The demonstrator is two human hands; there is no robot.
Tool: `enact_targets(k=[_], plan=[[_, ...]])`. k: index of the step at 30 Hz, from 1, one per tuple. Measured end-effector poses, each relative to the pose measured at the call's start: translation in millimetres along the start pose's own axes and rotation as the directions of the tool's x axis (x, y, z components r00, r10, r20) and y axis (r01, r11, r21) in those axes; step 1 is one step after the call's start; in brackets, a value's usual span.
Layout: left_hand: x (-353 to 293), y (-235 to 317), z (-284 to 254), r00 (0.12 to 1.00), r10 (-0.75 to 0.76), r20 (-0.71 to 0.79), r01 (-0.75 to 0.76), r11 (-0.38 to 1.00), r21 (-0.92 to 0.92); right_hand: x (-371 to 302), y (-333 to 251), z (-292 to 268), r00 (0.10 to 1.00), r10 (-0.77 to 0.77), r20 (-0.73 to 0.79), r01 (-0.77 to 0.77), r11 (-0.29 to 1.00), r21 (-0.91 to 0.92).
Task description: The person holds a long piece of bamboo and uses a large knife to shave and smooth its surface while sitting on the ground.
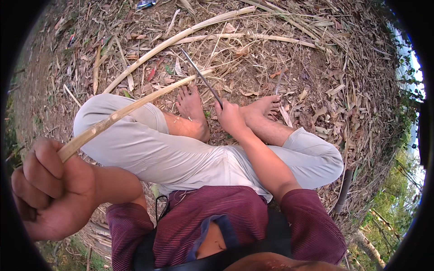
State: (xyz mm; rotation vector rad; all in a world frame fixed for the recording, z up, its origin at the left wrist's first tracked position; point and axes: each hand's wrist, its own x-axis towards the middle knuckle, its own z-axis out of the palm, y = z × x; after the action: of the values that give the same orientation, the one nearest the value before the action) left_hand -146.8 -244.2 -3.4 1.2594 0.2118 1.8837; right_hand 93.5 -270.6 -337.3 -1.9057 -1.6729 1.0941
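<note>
My left hand (pixel 56 192) is closed round the near end of a long pale stick (pixel 120 114), raised at the far left. The stick slants over my left knee and its far end lies near my left foot (pixel 191 110). Stripped, yellowish wood shows along it, with a few lighter nicks. In my right hand (pixel 230 119), low between my feet, is the handle of a knife (pixel 199 72). Its long thin blade points away and to the left, crossing the stick close to the far end. Whether blade and wood touch, I cannot tell. My right fingers partly hide the handle.
Two more pale, stripped poles (pixel 181 36) (pixel 253 36) lie on the ground ahead. Dry leaves and thin shavings (pixel 230 56) cover the soil. A dark rod (pixel 344 189) lies beside my right knee. Green plants (pixel 404 167) edge the right side.
</note>
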Motion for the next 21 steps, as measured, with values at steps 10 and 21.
enact_targets(k=[10,21], plan=[[63,-33,11,0.987,-0.161,0.004,0.144,0.897,0.417,-2,-2,14,0.985,-0.031,-0.171,0.039,0.998,0.042],[114,-28,39,0.991,0.122,0.057,-0.134,0.945,0.298,15,-82,15,0.939,-0.134,-0.317,0.217,0.946,0.242]])
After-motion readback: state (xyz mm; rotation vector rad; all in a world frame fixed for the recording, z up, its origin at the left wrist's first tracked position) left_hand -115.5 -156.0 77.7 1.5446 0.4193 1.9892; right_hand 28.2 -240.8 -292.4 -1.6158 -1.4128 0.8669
